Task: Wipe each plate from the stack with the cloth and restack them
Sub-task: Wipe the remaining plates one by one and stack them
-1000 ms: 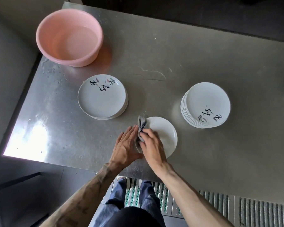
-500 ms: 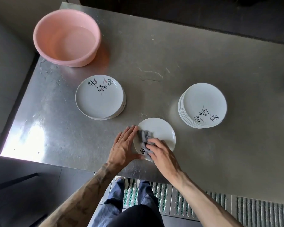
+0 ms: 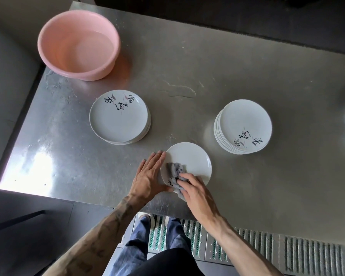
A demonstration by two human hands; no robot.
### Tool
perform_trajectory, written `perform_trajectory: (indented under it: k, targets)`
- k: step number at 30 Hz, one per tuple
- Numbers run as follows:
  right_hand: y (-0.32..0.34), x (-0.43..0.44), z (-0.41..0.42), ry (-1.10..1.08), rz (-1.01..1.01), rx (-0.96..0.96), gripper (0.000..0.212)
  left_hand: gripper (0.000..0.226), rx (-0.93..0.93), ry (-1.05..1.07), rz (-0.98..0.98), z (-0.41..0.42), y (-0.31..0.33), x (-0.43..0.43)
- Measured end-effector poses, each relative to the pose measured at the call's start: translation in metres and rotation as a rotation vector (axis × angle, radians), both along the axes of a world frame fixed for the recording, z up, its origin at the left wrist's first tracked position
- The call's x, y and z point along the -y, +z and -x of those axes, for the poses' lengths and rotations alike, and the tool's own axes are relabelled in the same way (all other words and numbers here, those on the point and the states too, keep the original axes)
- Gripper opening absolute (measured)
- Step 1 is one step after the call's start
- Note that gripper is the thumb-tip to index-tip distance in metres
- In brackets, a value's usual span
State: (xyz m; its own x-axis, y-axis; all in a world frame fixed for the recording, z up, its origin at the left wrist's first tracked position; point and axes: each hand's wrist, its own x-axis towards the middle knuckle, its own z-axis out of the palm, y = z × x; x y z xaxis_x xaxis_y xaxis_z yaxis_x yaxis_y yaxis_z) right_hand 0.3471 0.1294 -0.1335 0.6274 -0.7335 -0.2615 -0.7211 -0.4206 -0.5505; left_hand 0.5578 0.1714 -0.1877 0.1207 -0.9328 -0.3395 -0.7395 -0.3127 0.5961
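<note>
Mid-wipe on one white plate [image 3: 191, 158] on the steel table [image 3: 247, 66], well in front of the pink plastic basin [image 3: 78, 44], off to its right. Pressing a crumpled grey cloth [image 3: 175, 170] onto the glossy glaze with the right hand [image 3: 194, 189], fingers curled round the wad. Bracing the rim with the flat left hand [image 3: 148, 176], fingers straight, gripping nothing. Next, likely: lifting by the thin rim onto the low stack [image 3: 119, 116] just in front of the basin.
</note>
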Motion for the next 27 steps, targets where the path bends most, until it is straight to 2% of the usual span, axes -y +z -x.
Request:
perform_trajectory:
  k: [5,11,17,22,25,27]
  targets:
    - [0.001,0.018,0.027,-0.184,0.036,-0.069,0.034,0.138,0.015,0.012,-0.029,0.003,0.001,0.001]
    - [-0.005,-0.011,-0.011,-0.066,-0.058,0.015,0.041,0.133,-0.006,-0.004,-0.009,-0.001,0.000,0.001]
    - [-0.007,0.029,0.034,-0.097,0.145,-0.132,0.050,0.137,-0.002,-0.005,-0.028,0.000,0.001,0.001]
    - [-0.013,0.082,0.013,0.065,0.296,-0.160,0.048,0.137,-0.003,-0.002,-0.032,0.000,0.001,0.001]
    - [-0.013,0.096,0.017,0.107,0.324,-0.181,0.047,0.137,0.005,-0.014,-0.039,0.001,0.003,0.002]
    - [-0.012,0.087,0.028,0.040,0.319,-0.206,0.048,0.137,0.008,-0.014,-0.042,0.002,0.004,0.003]
